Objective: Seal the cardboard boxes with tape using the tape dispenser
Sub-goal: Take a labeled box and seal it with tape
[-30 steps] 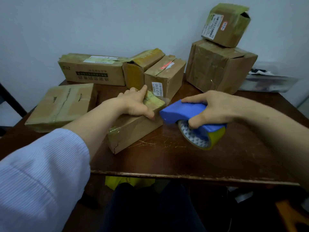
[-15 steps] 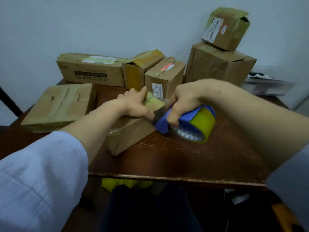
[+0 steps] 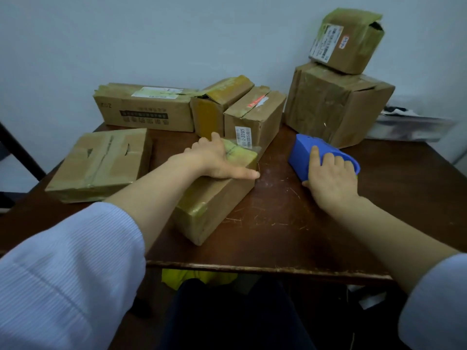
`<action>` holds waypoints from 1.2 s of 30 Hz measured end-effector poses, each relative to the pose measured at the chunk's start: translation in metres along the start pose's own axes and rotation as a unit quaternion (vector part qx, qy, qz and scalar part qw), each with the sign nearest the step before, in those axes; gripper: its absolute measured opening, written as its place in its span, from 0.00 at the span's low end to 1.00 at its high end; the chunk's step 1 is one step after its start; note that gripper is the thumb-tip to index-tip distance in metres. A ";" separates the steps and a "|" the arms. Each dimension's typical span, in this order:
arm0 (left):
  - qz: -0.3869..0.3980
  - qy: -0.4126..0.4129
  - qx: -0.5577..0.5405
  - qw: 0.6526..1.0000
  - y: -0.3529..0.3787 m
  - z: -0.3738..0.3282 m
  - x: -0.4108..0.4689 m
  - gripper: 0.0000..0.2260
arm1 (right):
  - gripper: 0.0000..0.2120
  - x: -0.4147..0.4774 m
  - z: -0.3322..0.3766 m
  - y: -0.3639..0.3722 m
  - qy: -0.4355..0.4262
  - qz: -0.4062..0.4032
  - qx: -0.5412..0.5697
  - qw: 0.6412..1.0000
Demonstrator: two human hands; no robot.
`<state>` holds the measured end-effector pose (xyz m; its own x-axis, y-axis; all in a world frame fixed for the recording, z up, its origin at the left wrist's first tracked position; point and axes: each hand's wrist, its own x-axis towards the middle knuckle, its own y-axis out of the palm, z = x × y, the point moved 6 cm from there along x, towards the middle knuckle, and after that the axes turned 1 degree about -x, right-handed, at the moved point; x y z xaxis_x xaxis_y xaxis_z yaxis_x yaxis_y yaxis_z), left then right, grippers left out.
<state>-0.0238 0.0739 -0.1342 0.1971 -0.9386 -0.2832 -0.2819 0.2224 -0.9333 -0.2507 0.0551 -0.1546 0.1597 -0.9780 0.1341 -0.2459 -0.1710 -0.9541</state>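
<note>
Pulling the tape dispenser off the box end, now right of the box, right hand curled over it, left hand pressed flat on top; strip likely finished.

Left hand presses the taped box; right hand apparently grips the blue tape dispenser on the table.

white sticker on middle cardboard box reads "2-3205"; other labels too blurred
</note>
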 end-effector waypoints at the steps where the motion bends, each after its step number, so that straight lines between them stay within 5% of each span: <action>1: 0.000 -0.009 -0.021 1.000 0.000 0.001 -0.002 0.66 | 0.38 -0.002 0.001 -0.001 -0.007 -0.038 -0.006 0.999; 4: -0.032 -0.018 -0.107 0.994 0.000 0.009 -0.001 0.52 | 0.23 -0.012 0.020 -0.023 -0.053 -0.143 0.116 0.981; 5: -0.056 -0.016 -0.129 0.990 -0.003 0.013 0.000 0.44 | 0.15 -0.012 0.029 -0.031 -0.061 -0.109 0.216 0.968; 8: -0.126 -0.013 -0.153 0.980 -0.010 0.025 0.002 0.26 | 0.20 -0.002 0.056 -0.038 0.012 0.099 0.506 0.857; 10: -0.153 -0.024 -0.170 0.973 -0.012 0.028 0.003 0.21 | 0.19 0.012 0.069 -0.041 0.058 0.136 0.578 0.803; 15: -0.178 -0.068 -0.230 0.954 -0.005 0.034 0.010 0.26 | 0.31 0.033 0.091 -0.037 0.054 0.129 0.476 0.868; 18: -0.188 -0.085 -0.270 0.940 0.007 0.043 0.012 0.30 | 0.36 0.034 0.095 -0.024 0.082 0.119 0.468 0.872; 24: -0.217 -0.090 -0.325 0.916 0.009 0.049 0.008 0.23 | 0.20 0.038 0.093 -0.018 0.051 0.036 0.500 0.864; 36: -0.215 -0.064 -0.251 0.942 0.001 0.044 0.005 0.23 | 0.22 0.040 0.094 -0.022 0.017 0.039 0.478 0.877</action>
<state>0.0187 0.0809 -0.1465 0.4969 -0.8668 0.0426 -0.5519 -0.3534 -0.7553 -0.1487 0.0309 -0.1532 0.1462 -0.9880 0.0501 0.6620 0.0601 -0.7471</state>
